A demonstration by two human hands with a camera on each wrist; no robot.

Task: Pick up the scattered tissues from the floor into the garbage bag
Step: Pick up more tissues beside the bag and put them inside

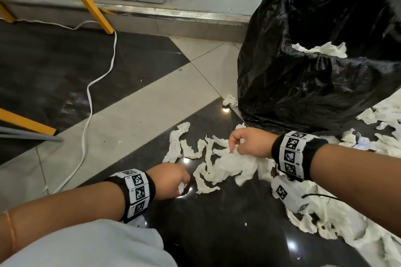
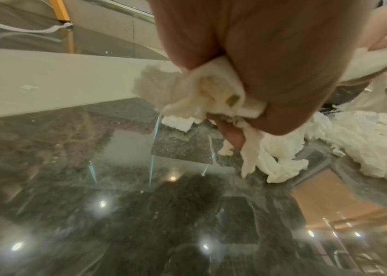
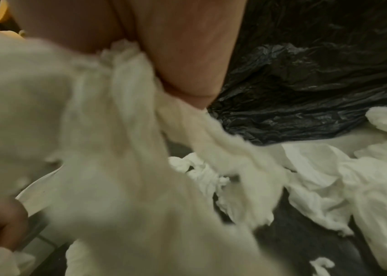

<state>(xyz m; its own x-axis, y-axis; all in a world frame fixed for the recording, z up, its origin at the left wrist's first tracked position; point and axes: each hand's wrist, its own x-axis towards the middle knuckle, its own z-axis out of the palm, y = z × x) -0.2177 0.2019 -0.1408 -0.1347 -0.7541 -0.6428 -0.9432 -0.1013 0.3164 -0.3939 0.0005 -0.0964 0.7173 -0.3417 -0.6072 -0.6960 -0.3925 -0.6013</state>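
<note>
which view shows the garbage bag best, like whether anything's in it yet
The head view. It shows the whole black garbage bag standing open on the floor, with tissues already inside its mouth. The right wrist view catches only a crinkled patch of its side, behind the right hand. The left wrist view does not clearly show it.

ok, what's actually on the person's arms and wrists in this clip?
Both forearms are bare. Each wrist carries a black band faced with white square tiles printed with black fiducial markers: left band, right band. Below the right wrist hangs a white tagged camera pod with a thin black cable. A thin orange thread circles the left forearm.
</note>
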